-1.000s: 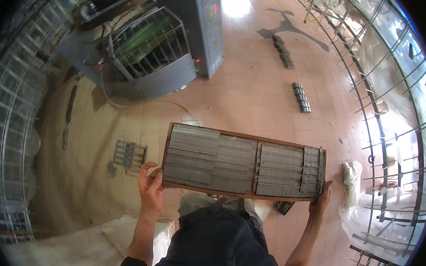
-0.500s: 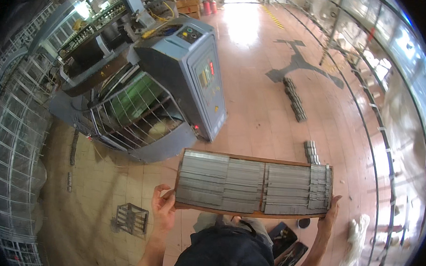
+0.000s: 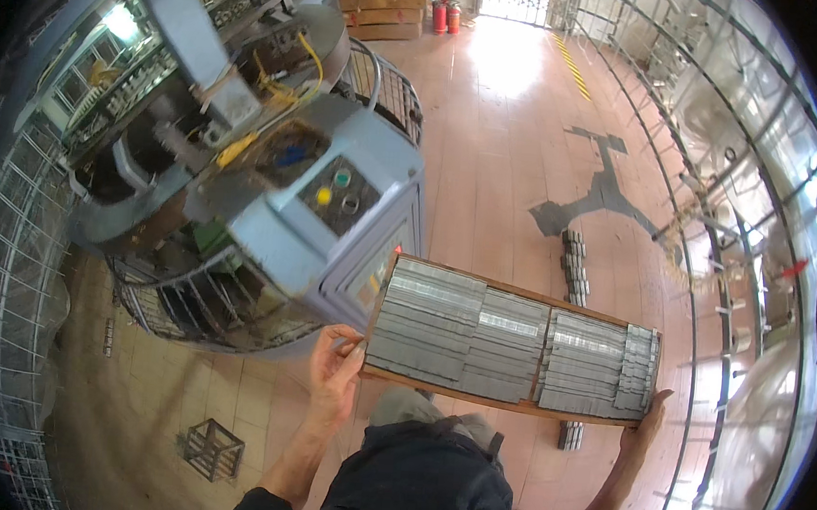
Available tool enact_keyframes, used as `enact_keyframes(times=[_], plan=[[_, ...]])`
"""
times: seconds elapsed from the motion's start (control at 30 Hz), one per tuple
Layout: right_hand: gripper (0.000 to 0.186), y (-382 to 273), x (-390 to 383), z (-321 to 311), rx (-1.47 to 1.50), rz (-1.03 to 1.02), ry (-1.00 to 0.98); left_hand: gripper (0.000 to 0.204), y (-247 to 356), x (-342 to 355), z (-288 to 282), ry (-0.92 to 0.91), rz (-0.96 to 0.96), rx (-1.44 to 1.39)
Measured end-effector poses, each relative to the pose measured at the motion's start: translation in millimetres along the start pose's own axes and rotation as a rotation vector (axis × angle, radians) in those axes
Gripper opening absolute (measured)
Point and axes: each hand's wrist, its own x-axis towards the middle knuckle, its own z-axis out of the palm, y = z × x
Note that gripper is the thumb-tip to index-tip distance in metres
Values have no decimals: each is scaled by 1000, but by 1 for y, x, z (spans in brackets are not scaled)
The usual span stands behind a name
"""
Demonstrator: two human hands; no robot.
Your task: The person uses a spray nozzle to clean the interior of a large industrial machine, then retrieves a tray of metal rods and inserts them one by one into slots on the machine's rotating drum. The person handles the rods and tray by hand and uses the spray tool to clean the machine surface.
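A long, shallow wooden tray point(image 3: 493, 402) is held up in front of my waist. Rows of thin grey metal strips point(image 3: 512, 346) fill it, lying flat and stacked in groups, with a narrow wooden divider between two of them. My left hand point(image 3: 334, 373) grips the tray's left end, thumb and fingers closed on the rim. At the other end my right hand point(image 3: 646, 425) holds the near right corner; some of its fingers are hidden beneath. The tray sits at a slant, its left end farther from me.
Close on the left stands a blue-grey machine point(image 3: 329, 174) with buttons on top and a barred guard. Piles of grey strips point(image 3: 574, 267) lie on the tiled floor ahead. A small metal frame stand point(image 3: 213, 450) is at lower left, and metal racks point(image 3: 720, 277) line the right.
The machine appears nearer and larger, and the floor piles have shifted in view as I moved forward. The tray has turned slightly, its right end now lower. Both hands keep their hold.
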Motion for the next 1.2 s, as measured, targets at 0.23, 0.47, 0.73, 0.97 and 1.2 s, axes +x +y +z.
enact_keyframes(times=[0.23, 0.47, 0.73, 0.97, 1.2], plan=[[64, -32, 225, 138, 61, -14, -159, 22, -42, 199, 83, 103, 89, -19], [65, -44, 479, 300, -9, 1, -212, 24, -69, 355, 157, 286, 128, -58], [69, -76, 663, 543, -156, 78, -903, 25, -80, 534, 183, 489, 329, -70], [71, -62, 787, 774, -80, 70, -731, 23, -54, 714, 179, 608, 335, -64], [72, -75, 871, 1031, -172, 63, -966, 20, -30, 875, 160, 715, 497, -94]])
